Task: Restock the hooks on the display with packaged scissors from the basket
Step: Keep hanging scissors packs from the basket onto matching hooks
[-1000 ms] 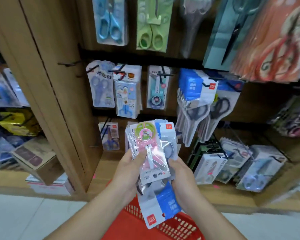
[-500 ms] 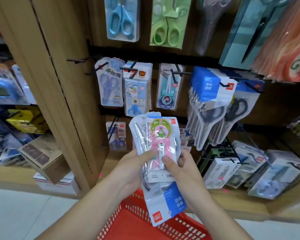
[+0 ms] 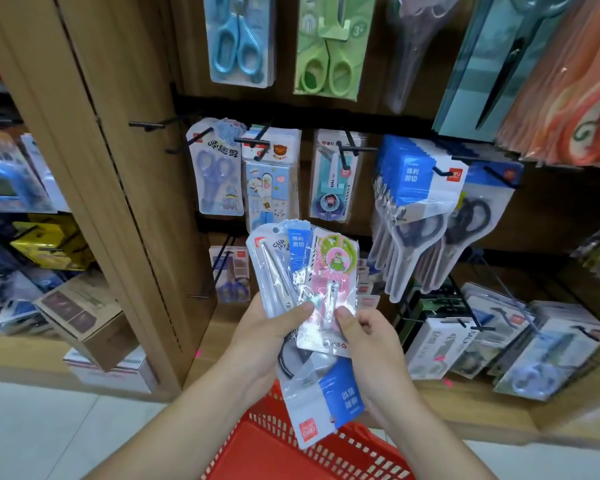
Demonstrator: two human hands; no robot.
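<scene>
Pink scissors pack tops a fanned stack held above the red basket. The left hand has its grip wrapped round the bunch, and the right hand pinches the pink one's lower end. The "CUP JOY" pack behind has slid out since half a second ago, so its label is readable now.

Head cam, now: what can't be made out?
Head view:
- Count of the fanned clear-plastic scissor packs: hidden by overlap, the left hand and the right hand.
- Contents of the red plastic basket: hidden behind those packs and hands; the bottom edge cuts it off.
- Top right, the orange patterned pack: cut by the edge, blurred.
</scene>
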